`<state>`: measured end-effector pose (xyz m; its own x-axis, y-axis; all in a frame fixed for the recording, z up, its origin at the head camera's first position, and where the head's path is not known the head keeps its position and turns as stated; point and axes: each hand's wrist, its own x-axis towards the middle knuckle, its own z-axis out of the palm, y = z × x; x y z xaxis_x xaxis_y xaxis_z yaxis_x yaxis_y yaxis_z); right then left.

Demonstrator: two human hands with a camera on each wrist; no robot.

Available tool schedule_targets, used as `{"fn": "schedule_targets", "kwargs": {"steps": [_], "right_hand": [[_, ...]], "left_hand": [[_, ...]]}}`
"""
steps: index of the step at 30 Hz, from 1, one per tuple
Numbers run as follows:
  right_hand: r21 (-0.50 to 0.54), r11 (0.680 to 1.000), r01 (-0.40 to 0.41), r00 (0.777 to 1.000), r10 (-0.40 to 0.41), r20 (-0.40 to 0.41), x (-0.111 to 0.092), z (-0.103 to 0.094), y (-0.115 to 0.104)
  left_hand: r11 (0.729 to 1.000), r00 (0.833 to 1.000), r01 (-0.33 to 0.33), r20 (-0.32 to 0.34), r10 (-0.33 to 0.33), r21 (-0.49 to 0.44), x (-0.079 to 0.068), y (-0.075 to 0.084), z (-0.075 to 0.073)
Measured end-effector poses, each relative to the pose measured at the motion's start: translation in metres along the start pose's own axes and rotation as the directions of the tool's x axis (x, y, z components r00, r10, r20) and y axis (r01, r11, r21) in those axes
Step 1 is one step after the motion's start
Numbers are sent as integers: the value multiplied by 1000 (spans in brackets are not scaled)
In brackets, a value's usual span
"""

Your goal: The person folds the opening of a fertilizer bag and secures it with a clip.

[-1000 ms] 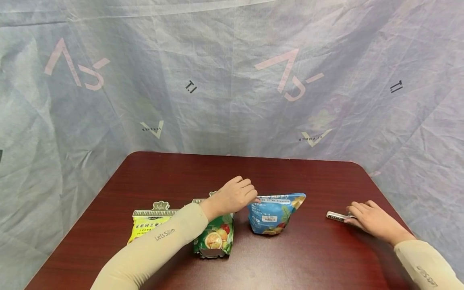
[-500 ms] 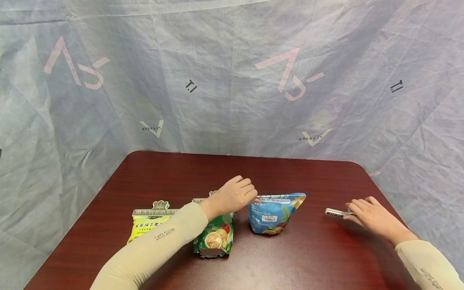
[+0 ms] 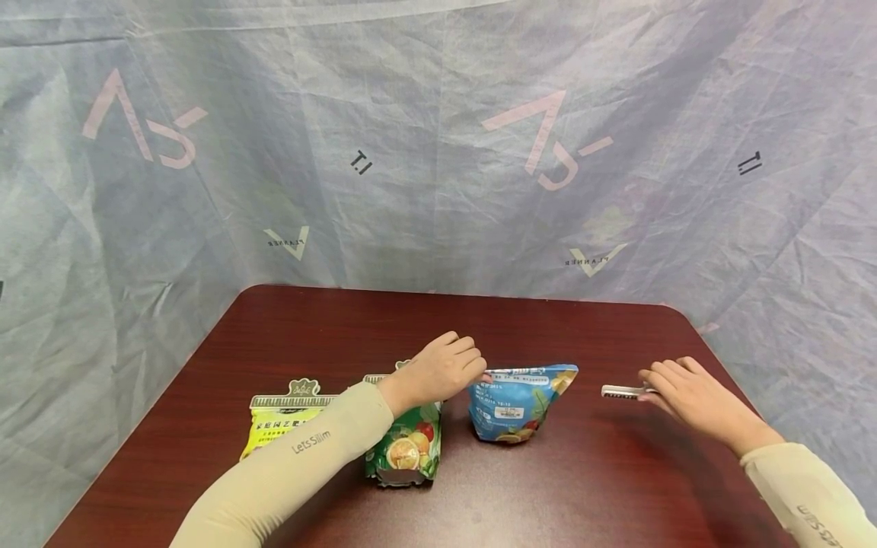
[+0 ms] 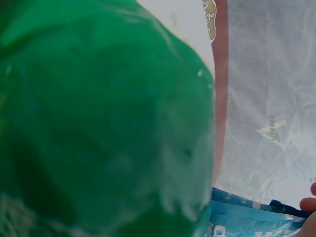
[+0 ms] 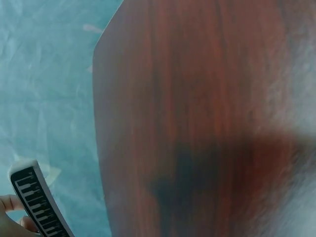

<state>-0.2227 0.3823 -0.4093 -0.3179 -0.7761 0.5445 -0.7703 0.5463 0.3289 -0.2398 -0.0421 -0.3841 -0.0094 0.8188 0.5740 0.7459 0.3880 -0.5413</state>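
Note:
A blue printed bag [image 3: 510,407] stands on the table, its top corner pinched by my left hand [image 3: 448,369]. In the left wrist view the same hand's fingers [image 4: 308,205] show at the right edge, on the top of the blue bag [image 4: 252,222]. Off to the right, my right hand [image 3: 685,394] holds a silver bag clip [image 3: 620,392] above the table. The right wrist view shows the clip's face [image 5: 39,202] with a black-and-white keyboard-like pattern. Where the left fingertips meet the bag is partly hidden.
Under my left forearm stands a green bag [image 3: 404,453] with a clip on its top; it fills much of the left wrist view. Further left is a yellow bag [image 3: 277,426] with a similar clip [image 3: 294,401]. Grey cloth [image 3: 438,190] hangs behind the dark red table [image 3: 342,320].
My right hand has lifted the bag clip off the table and brought it slightly left, toward the blue bag. The left hand and the bags have stayed where they were.

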Motion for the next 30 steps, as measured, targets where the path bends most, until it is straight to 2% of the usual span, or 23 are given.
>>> {"fn": "schedule_targets", "kwargs": {"steps": [13,17,30], "right_hand": [[15,998,62,998,-61,-5,33,-14,-9],[21,997,76,997,-76,-22,42,-18,-11],[99,988,116,990,-107,-94,77,-34,-19]], "left_hand": [[1000,1000,-4,-13,5,16,1,0,1],[1000,1000,0,12,-1,12,1,0,-1],[1000,1000,4,16,-4,19,1,0,-2]]}}
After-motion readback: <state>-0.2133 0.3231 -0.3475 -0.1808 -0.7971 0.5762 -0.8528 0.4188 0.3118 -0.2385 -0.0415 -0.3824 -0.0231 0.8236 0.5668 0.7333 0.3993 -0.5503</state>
